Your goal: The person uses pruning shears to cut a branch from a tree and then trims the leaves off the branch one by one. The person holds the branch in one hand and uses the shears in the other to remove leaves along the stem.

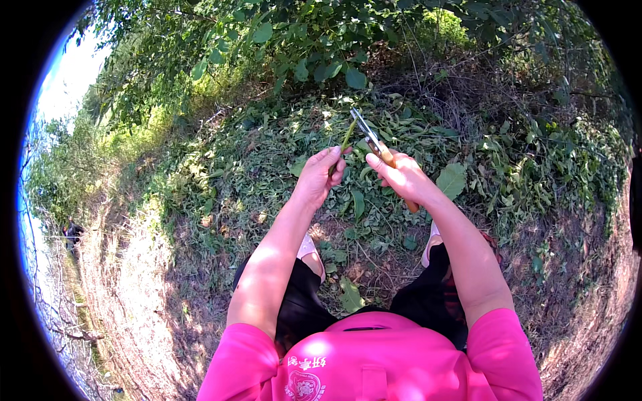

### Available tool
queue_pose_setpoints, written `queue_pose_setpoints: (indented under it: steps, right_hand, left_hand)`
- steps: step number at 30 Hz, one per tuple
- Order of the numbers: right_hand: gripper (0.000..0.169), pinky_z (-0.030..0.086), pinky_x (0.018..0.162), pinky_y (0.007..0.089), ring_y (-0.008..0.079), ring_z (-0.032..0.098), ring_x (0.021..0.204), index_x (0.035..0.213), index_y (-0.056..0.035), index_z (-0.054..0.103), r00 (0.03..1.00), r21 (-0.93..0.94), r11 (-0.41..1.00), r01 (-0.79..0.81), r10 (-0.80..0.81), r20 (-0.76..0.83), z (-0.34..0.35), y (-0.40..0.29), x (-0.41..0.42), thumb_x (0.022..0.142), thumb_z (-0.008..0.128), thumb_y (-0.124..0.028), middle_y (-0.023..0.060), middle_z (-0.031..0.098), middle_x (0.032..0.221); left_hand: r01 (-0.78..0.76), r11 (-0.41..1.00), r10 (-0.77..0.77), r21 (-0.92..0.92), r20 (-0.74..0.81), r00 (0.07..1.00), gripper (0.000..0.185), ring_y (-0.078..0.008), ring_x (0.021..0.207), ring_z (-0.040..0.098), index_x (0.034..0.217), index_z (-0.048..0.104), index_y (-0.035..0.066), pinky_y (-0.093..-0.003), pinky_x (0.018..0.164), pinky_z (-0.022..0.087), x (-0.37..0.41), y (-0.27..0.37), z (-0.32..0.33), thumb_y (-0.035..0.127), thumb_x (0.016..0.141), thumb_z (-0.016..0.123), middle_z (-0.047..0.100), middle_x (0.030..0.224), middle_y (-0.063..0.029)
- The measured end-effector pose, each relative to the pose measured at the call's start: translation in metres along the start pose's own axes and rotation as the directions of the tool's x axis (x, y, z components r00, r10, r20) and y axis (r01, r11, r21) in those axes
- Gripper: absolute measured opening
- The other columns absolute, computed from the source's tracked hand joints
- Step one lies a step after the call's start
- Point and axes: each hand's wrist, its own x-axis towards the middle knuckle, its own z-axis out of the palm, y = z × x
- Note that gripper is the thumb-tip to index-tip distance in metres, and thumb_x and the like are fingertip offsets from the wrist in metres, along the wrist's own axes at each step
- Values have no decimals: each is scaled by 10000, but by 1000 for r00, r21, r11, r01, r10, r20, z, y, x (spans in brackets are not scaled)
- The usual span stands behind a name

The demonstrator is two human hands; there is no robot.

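Between the thumb and fingers of my left hand (323, 173) is a thin green stem (349, 133) that points up and away from me. My right hand (401, 178) grips a folding saw or pruning knife (378, 146) with an orange-brown handle and a narrow metal blade. The far part of the blade lies close beside the tip of the stem; whether they touch, I cannot tell. The rear end of the handle sticks out below my right palm. Under both hands is a layer of cut, wilting leaves.
Leafy branches (321, 65) overhang the far side, with dry twigs (451, 95) at the right. My shoes (311, 254) stand on leaf-strewn ground. A large leaf (451, 180) is right of my right hand. Far left, a small dark figure (72, 231) is near bare branches (75, 333).
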Motion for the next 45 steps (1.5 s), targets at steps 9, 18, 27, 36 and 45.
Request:
queue_pose_setpoints:
  steps: [9,18,27,36,45]
  right_hand:
    - [564,448,650,385,266,585,703,846,-10,584,996,35,995,92,-91,-16,-4,2,-1,847,491,-566,135,575,711]
    - [495,442,616,343,197,548,639,816,-12,579,999,122,992,-25,29,-27,-2,-8,-3,850,538,-504,100,563,656]
    - [436,409,427,263,92,477,439,741,-43,515,989,174,984,-46,69,-130,0,-1,3,874,538,-457,-8,478,541]
    - [461,463,575,258,106,539,579,821,-41,534,987,344,927,-150,163,-11,-12,-14,-5,849,554,-501,18,543,668]
    - [566,493,684,277,151,623,722,1022,-36,536,974,519,833,-192,100,201,6,-20,-10,869,457,-575,58,600,787]
  left_hand:
    - [55,997,-56,54,14,998,317,-52,461,370,1062,557,-18,-182,418,275,-2,-1,1,266,941,489,475,607,10]
    - [53,997,-55,58,18,998,282,-60,473,382,1038,584,7,-182,445,298,-5,1,5,257,926,514,499,622,17]
    - [58,998,-60,17,115,992,290,-50,486,375,1052,586,12,-177,453,282,-7,5,3,262,914,534,498,630,32]
    - [-116,979,133,170,-91,987,242,-49,659,586,1062,588,38,-153,579,452,-2,1,-3,206,888,579,656,838,-27]
    - [-278,913,346,298,-204,916,262,-126,734,635,1090,545,-11,-218,634,493,4,-4,6,152,886,569,656,930,-95]
